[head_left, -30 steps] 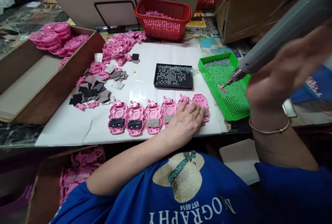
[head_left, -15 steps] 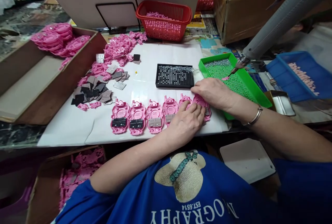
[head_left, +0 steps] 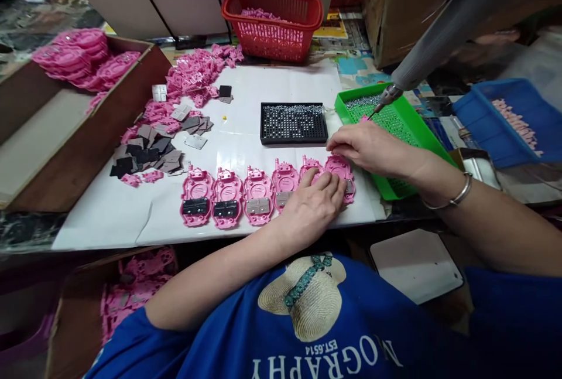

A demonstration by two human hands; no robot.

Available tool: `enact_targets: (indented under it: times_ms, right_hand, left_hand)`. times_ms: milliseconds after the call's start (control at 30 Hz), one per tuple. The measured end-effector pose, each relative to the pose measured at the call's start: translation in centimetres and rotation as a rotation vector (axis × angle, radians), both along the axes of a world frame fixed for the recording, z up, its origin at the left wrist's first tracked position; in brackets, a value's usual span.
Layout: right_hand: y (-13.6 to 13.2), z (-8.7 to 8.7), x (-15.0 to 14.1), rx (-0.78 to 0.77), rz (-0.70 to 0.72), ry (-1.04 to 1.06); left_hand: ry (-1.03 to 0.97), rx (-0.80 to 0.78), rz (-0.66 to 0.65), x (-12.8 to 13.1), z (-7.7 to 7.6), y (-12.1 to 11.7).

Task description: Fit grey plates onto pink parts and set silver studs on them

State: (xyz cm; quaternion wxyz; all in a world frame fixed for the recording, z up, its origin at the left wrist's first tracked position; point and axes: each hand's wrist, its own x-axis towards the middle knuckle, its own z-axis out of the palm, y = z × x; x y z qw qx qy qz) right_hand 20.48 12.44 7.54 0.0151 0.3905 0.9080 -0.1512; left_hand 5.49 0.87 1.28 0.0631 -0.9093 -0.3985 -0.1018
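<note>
A row of several pink plastic casings [head_left: 227,188] lies along the near side of the white sheet, with black or grey plates in their lower parts. My left hand [head_left: 314,203] rests flat, fingers stretched, over the casings at the right end, hiding parts of them. Close to the top of the rightmost casing [head_left: 338,167], my right hand [head_left: 366,143] has its fingers pinched together; whatever is between them is hidden. Above the green tray [head_left: 395,190] hangs a grey electric screwdriver [head_left: 410,68], its tip beside a small pink piece [head_left: 364,118] partly behind my right hand.
A black perforated tray [head_left: 293,133] of screws lies mid-sheet. Loose pink parts [head_left: 193,77] and dark plates [head_left: 151,153] are heaped left, beside an open box [head_left: 127,86]. A red basket [head_left: 276,36] stands at the back, a blue bin [head_left: 487,124] and cardboard box [head_left: 408,21] right.
My right hand let go of the screwdriver, came down to the rightmost casing and has stayed near its top edge. The screwdriver now hangs freely. My left hand has kept its place.
</note>
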Motion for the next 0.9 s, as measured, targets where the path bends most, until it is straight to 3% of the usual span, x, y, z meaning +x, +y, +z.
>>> enact_targets:
  times_ms: [367, 667, 900]
  right_hand:
    - [0.7, -0.5, -0.7, -0.098, -0.041, -0.039]
    - [-0.2, -0.8, -0.4, -0.022, -0.124, 0.174]
    - [0.6, -1.1, -0.2, 0.010, 0.001, 0.028]
  left_hand:
    - [0.024, -0.002, -0.006, -0.2, 0.3, -0.1]
    - [0.016, -0.021, -0.004, -0.2, 0.3, -0.1]
    - [0.004, -0.009, 0.006, 0.0, 0.2, 0.0]
